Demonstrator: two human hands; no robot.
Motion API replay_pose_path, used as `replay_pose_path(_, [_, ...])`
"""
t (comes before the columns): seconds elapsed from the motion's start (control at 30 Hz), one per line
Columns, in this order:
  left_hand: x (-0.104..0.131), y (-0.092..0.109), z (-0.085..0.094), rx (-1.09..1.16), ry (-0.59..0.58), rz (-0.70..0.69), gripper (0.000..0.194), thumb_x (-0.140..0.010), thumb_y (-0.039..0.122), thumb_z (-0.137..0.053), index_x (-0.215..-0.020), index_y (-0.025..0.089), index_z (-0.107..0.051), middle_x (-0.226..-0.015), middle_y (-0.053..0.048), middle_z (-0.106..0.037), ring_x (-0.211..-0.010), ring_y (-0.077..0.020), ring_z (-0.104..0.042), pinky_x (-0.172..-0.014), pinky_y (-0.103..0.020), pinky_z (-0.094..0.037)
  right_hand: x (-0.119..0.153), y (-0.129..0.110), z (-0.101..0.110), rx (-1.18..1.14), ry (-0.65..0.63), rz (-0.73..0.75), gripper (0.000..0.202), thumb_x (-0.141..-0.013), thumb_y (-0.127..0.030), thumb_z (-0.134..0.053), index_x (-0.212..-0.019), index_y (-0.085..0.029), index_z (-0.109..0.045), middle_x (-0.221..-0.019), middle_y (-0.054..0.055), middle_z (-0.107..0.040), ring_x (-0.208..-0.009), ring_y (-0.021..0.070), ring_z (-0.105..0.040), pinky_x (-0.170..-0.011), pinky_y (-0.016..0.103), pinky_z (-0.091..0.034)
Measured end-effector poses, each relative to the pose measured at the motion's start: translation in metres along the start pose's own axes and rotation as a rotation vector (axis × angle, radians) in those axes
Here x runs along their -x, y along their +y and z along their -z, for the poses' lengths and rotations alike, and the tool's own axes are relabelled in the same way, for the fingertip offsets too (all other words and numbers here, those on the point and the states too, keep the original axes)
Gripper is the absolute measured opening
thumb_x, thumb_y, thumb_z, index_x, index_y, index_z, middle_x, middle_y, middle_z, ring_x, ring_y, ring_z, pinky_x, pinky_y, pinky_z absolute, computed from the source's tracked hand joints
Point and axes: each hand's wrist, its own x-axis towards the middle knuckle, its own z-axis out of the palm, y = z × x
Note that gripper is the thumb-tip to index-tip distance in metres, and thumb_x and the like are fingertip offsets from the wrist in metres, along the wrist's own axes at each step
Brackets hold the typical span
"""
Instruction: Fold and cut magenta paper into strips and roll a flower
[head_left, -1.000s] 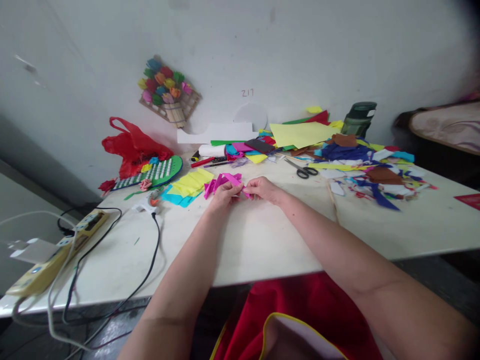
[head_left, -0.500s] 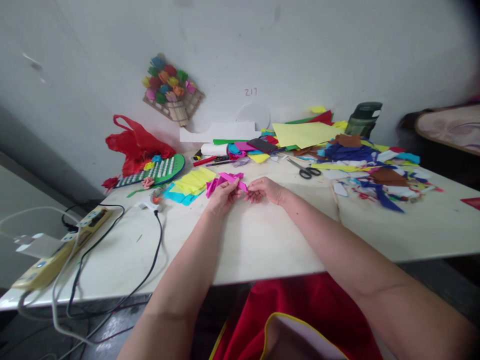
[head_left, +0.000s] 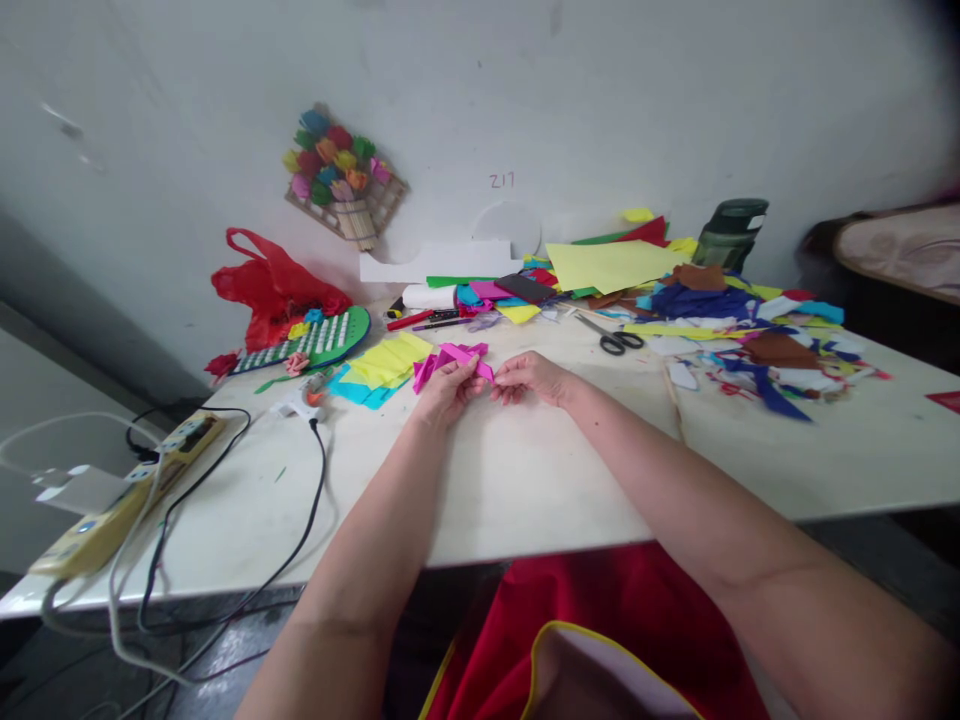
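Between the thumb and fingers of my left hand (head_left: 448, 392) is a folded magenta paper strip (head_left: 480, 368). My right hand (head_left: 529, 378) pinches the strip's right end, its fingers curled under it. More magenta paper (head_left: 424, 372) lies just behind and left of my left hand. Beside that are yellow sheets (head_left: 390, 360) on top of blue sheets (head_left: 360, 390), left of my hands.
A glue gun (head_left: 301, 400) with its black cord and a power strip (head_left: 135, 490) are at the left. Scissors (head_left: 619, 342) lie right of my hands, near piled paper scraps (head_left: 705, 300). A red bag (head_left: 270, 285) and green bottle (head_left: 731, 235) stand farther back.
The view has shifted very slightly. Both hands keep almost the same pose on the magenta strip.
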Motion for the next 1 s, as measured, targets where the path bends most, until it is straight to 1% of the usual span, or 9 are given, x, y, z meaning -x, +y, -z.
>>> replay_pose_path(0.13, [0.0,-0.001,0.001,0.009,-0.014,-0.007,0.018,-0.071,0.025,-0.07,-0.074,0.01,-0.062,-0.059,-0.002,-0.063,-0.051,-0.0072,-0.059,-0.051,-0.016,-0.05,0.0,0.0,0.0,0.004,0.006,-0.008,0.014,-0.061,-0.024,-0.067,-0.066,-0.01,-0.065,-0.062,0.008,-0.07,-0.047,0.0112,-0.059,-0.04,0.018,-0.039])
replay_pose_path(0.2, [0.001,-0.001,0.0,-0.01,-0.024,-0.017,0.02,-0.071,0.027,-0.071,-0.074,0.01,-0.062,-0.058,-0.002,-0.062,-0.05,-0.0071,-0.058,-0.05,-0.016,-0.049,0.0,0.0,0.001,-0.008,-0.003,-0.017,0.016,-0.064,-0.026,-0.066,-0.068,-0.01,-0.065,-0.063,0.008,-0.07,-0.047,0.0115,-0.06,-0.04,0.018,-0.039])
replay_pose_path(0.3, [0.003,0.001,-0.005,-0.049,-0.032,-0.07,0.024,-0.068,0.032,-0.072,-0.073,0.01,-0.062,-0.055,-0.002,-0.06,-0.047,-0.0067,-0.054,-0.045,-0.017,-0.045,0.0,-0.002,0.0,-0.047,-0.018,-0.038,0.026,-0.072,-0.035,-0.061,-0.073,-0.009,-0.065,-0.065,0.01,-0.07,-0.048,0.0127,-0.061,-0.04,0.019,-0.04])
replay_pose_path(0.37, [0.005,0.001,-0.009,-0.07,0.0,-0.112,0.026,-0.065,0.033,-0.074,-0.07,0.011,-0.062,-0.054,-0.001,-0.058,-0.045,-0.0063,-0.051,-0.042,-0.017,-0.04,0.0,-0.002,-0.002,-0.041,-0.012,-0.04,0.033,-0.075,-0.042,-0.06,-0.075,-0.01,-0.064,-0.065,0.01,-0.07,-0.048,0.0126,-0.061,-0.039,0.019,-0.04])
replay_pose_path(0.43, [0.007,0.001,-0.014,-0.094,0.049,-0.138,0.027,-0.062,0.034,-0.076,-0.067,0.012,-0.061,-0.052,0.0,-0.056,-0.044,-0.0058,-0.049,-0.04,-0.018,-0.036,0.0,-0.002,-0.004,0.005,0.025,-0.021,0.034,-0.073,-0.044,-0.064,-0.073,-0.01,-0.063,-0.063,0.009,-0.069,-0.046,0.0113,-0.06,-0.039,0.017,-0.039])
replay_pose_path(0.5, [0.009,0.001,-0.017,-0.122,0.068,-0.146,0.028,-0.06,0.034,-0.077,-0.065,0.012,-0.059,-0.051,0.001,-0.054,-0.043,-0.0055,-0.047,-0.04,-0.019,-0.033,-0.001,0.0,-0.006,0.056,0.087,0.009,0.032,-0.069,-0.042,-0.07,-0.066,-0.011,-0.061,-0.059,0.006,-0.068,-0.043,0.0092,-0.057,-0.039,0.017,-0.039])
replay_pose_path(0.63, [0.007,-0.001,-0.017,-0.146,0.088,-0.176,0.029,-0.065,0.038,-0.073,-0.062,0.014,-0.057,-0.051,0.001,-0.051,-0.043,-0.0059,-0.044,-0.041,-0.021,-0.031,-0.004,0.002,-0.005,0.095,0.17,0.045,0.033,-0.066,-0.039,-0.073,-0.057,-0.012,-0.057,-0.049,0.002,-0.062,-0.036,0.0062,-0.05,-0.038,0.017,-0.038])
replay_pose_path(0.83, [0.001,-0.004,-0.009,-0.154,0.157,-0.316,0.03,-0.068,0.038,-0.07,-0.057,0.016,-0.053,-0.049,0.001,-0.048,-0.043,-0.0068,-0.041,-0.043,-0.023,-0.029,-0.003,-0.001,-0.003,0.156,0.182,0.061,0.035,-0.066,-0.038,-0.073,-0.052,-0.013,-0.054,-0.041,-0.001,-0.056,-0.033,0.0051,-0.045,-0.036,0.017,-0.034])
replay_pose_path(1.0, [0.002,-0.003,-0.01,-0.114,0.177,-0.331,0.027,-0.068,0.037,-0.07,-0.059,0.016,-0.055,-0.051,0.002,-0.048,-0.045,-0.0071,-0.041,-0.043,-0.022,-0.03,-0.003,0.0,-0.001,0.169,0.162,0.074,0.032,-0.067,-0.035,-0.073,-0.052,-0.013,-0.055,-0.039,-0.002,-0.054,-0.033,0.0049,-0.044,-0.035,0.017,-0.033])
